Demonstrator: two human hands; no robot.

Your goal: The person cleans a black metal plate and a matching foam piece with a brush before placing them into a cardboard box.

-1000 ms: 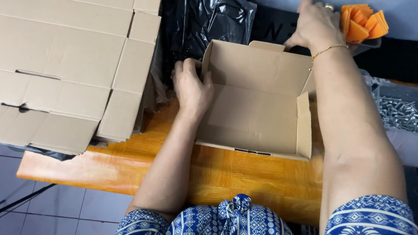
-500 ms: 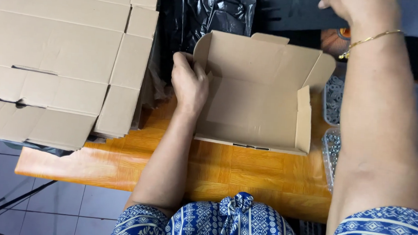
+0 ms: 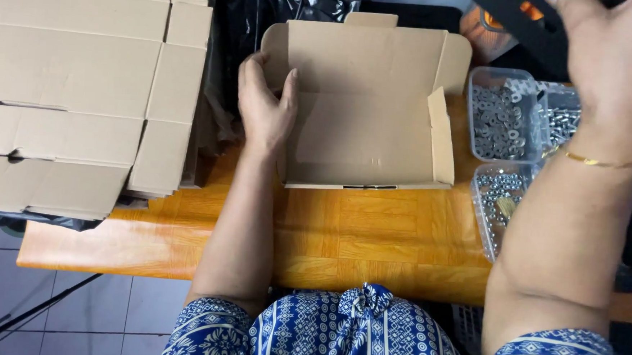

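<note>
An open, empty brown cardboard box (image 3: 365, 140) lies on the orange wooden table (image 3: 371, 234), its lid flap standing up at the far side. My left hand (image 3: 266, 106) grips the box's left side wall, thumb inside. Raised at the top right, close to the camera, my right hand (image 3: 610, 63) has a thin gold bracelet on the wrist. Its fingers close on a flat black object (image 3: 515, 15) with an orange patch. That object is partly cut off by the frame edge.
Clear plastic trays stand right of the box, holding metal washers (image 3: 499, 122), screws (image 3: 562, 122) and nuts (image 3: 499, 194). A stack of flattened cardboard boxes (image 3: 68, 92) covers the left. A black plastic bag (image 3: 267, 9) lies behind. Tiled floor (image 3: 107, 311) shows below the table's near edge.
My right hand has lifted from the far right of the box up toward the camera, bringing the black object. The trays of hardware are now uncovered. My left hand stays on the box.
</note>
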